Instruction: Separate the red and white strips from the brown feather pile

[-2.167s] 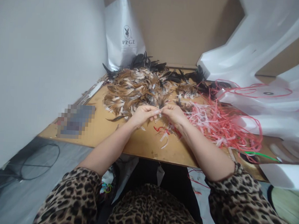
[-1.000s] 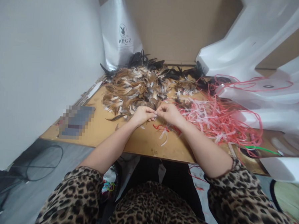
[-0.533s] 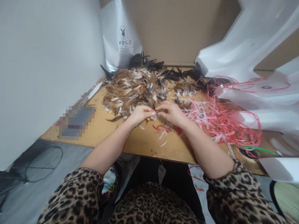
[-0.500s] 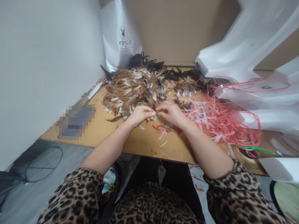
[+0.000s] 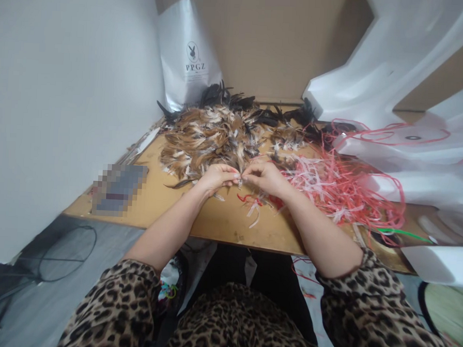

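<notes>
Just beyond the grip, brown feathers [image 5: 202, 135] were heaped, their near edge partly hidden by the hands. Behind them black feathers [image 5: 229, 99] were spread, backed by a printed bag [image 5: 188, 67]. To the right of the grip, red and white ribbons [image 5: 327, 186] were tangled; nearer than it, a few scraps [image 5: 255, 203] were scattered. A thin feather [image 5: 240, 156] was pinched between the fingertips of the left hand [image 5: 216, 179], its tip pointed away; the right hand [image 5: 269, 176] was placed against its base, how tightly closed could not be told. Everything was borne by a wooden table [image 5: 167, 206], flanked well left of the grip by a pale, smooth wall [image 5: 64, 108]. The bag was silvery and crinkled, the ribbons narrow and looped, the feathers wispy.
</notes>
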Available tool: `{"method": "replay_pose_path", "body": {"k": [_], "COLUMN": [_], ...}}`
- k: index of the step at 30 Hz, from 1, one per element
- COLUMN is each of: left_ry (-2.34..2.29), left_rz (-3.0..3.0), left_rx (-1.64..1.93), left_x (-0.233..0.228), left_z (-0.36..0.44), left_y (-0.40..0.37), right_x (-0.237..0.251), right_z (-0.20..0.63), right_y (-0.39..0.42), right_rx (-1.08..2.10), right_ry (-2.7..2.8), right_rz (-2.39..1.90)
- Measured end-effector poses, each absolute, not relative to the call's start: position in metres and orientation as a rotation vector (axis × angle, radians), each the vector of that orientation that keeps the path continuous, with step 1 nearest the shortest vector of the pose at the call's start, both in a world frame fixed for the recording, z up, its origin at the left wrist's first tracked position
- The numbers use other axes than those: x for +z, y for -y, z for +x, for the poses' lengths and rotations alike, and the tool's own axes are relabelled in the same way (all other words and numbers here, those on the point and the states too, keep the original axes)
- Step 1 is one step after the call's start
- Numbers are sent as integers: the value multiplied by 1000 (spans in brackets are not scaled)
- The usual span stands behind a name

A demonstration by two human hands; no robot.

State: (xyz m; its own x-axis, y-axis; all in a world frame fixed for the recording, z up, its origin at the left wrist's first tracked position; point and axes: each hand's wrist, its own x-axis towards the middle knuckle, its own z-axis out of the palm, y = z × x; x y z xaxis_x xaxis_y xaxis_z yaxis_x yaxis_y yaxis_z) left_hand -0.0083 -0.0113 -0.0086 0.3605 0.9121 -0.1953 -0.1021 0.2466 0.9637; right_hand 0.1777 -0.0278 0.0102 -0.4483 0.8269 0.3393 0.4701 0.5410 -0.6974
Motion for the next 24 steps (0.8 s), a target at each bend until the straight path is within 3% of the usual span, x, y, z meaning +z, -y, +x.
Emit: {"method": "replay_pose_path", "body": {"k": [10, 15, 20, 24], "left_ry": [-919, -953, -960, -948], "left_rz": [1103, 1259, 1371, 1424], "left_rx": [829, 837, 851, 897], "left_x": [-11, -7, -6, -6], "left_z": [-9, -7, -4, -2], "left_y": [13, 17, 18, 18], "right_x": [7, 14, 12, 8], "right_z": [180, 176, 174, 175], "right_y": [26, 30, 32, 29], "right_rx": [1042, 827, 899, 606], "right_ry": [2059, 1969, 1968, 2094], "right_rz": [-1025, -1015, -1071, -1033]}}
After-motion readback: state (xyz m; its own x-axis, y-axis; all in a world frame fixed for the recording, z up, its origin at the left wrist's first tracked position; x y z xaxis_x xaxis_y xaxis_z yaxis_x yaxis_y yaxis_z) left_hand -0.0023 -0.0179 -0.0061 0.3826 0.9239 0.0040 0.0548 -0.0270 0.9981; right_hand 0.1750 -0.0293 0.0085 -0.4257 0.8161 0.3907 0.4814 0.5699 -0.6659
